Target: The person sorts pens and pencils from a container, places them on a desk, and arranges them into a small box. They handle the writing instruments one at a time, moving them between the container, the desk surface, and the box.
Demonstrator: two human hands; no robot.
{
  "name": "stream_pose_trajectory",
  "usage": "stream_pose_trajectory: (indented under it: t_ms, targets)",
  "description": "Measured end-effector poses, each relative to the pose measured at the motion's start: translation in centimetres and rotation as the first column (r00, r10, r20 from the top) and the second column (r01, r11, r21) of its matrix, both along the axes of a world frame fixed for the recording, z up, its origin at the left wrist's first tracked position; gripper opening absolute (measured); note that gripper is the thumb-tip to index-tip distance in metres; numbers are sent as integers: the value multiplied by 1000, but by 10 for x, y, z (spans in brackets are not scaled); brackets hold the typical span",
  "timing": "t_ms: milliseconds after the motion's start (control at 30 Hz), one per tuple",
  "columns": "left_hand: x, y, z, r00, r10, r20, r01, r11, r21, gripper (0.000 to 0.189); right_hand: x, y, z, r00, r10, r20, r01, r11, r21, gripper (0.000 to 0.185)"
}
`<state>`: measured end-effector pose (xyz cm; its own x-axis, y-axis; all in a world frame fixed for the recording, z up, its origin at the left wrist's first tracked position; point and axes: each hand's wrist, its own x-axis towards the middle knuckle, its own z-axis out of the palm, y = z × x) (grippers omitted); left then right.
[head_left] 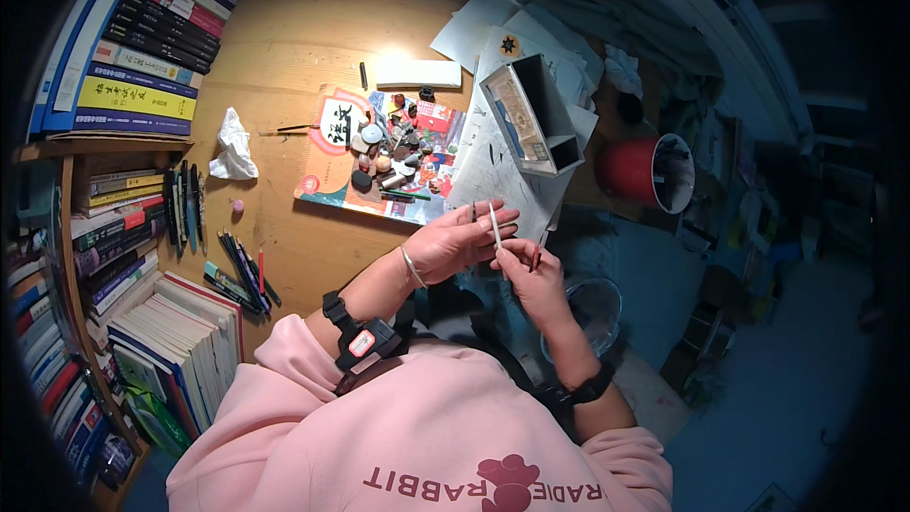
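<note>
My left hand [444, 242] is held palm up past the front edge of the desk, with a thin dark item between its thumb and fingers. A slim white stick [495, 226] is pinched in my right hand [530, 274], its tip near the left fingers; a red and dark item also shows at the right hand. Beyond them, a heap of small objects [398, 149], among them erasers or stones too small to tell, lies on a colourful workbook [327, 185]. An open rectangular box [522, 121] stands tilted on loose papers [473, 178].
A red bucket [625, 169] stands at the right, above a clear plastic bin [593, 313]. Crumpled tissue [234, 146], pens [245, 274] and a white case [418, 74] lie on the desk. Books [135, 103] fill the left side.
</note>
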<state>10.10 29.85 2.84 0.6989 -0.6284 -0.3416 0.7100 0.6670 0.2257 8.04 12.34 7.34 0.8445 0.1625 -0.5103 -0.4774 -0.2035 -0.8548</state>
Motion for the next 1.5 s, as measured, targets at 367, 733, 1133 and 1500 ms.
stream_pose_trajectory:
  t_ms: [367, 733, 1133, 1500]
  targets:
    - [0, 7, -8, 993, 64, -95, -23, 925, 379, 27, 2, -4, 11, 993, 92, -78, -101, 988, -114, 18]
    - [23, 43, -1, 928, 369, -44, -264, 738, 621, 19, 11, -14, 15, 943, 210, 257, -110, 928, -356, 17]
    - [5, 11, -36, 594, -689, 416, -632, -79, 771, 12, 58, 16, -15, 864, 355, 356, -47, 761, -647, 17]
    - [3, 10, -31, 586, -719, 373, -624, -107, 774, 9, 73, 16, -6, 904, 391, 175, -152, 675, -721, 19]
